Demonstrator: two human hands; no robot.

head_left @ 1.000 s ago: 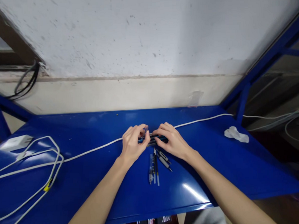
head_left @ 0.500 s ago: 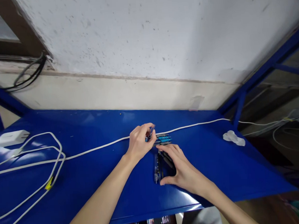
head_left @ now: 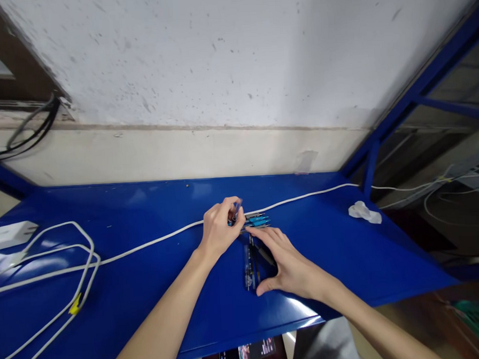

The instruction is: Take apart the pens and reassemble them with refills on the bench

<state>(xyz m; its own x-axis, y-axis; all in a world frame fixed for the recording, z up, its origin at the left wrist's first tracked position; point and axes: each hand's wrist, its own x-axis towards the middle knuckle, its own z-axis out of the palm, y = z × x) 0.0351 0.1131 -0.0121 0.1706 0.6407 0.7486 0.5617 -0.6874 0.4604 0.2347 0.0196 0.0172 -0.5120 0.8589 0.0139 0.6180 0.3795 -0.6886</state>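
Observation:
My left hand [head_left: 221,226] is closed in a pinch on a clear plastic pen [head_left: 238,205], most of which is hidden by the fingers. Just beside it, several blue pens [head_left: 257,220] lie side by side, pointing right; their left ends are behind my left hand. My right hand [head_left: 281,257] is open, thumb and fingers spread in a curve. Its index fingertip is close to the lower edge of the blue pens. Between its thumb and fingers lie several dark and clear pens [head_left: 250,267], pointing toward me.
A white cable [head_left: 146,244] crosses the blue tabletop [head_left: 326,239] behind the pens. Left, it loops near a white charger [head_left: 11,235], with a yellow tag [head_left: 75,305]. Crumpled white paper [head_left: 365,212] lies right. Below the front edge is a lit phone screen [head_left: 248,354].
The camera view has shifted slightly. My left hand keeps its pinch beside the blue pens, and my right hand stays curved around the dark and clear pens with little movement.

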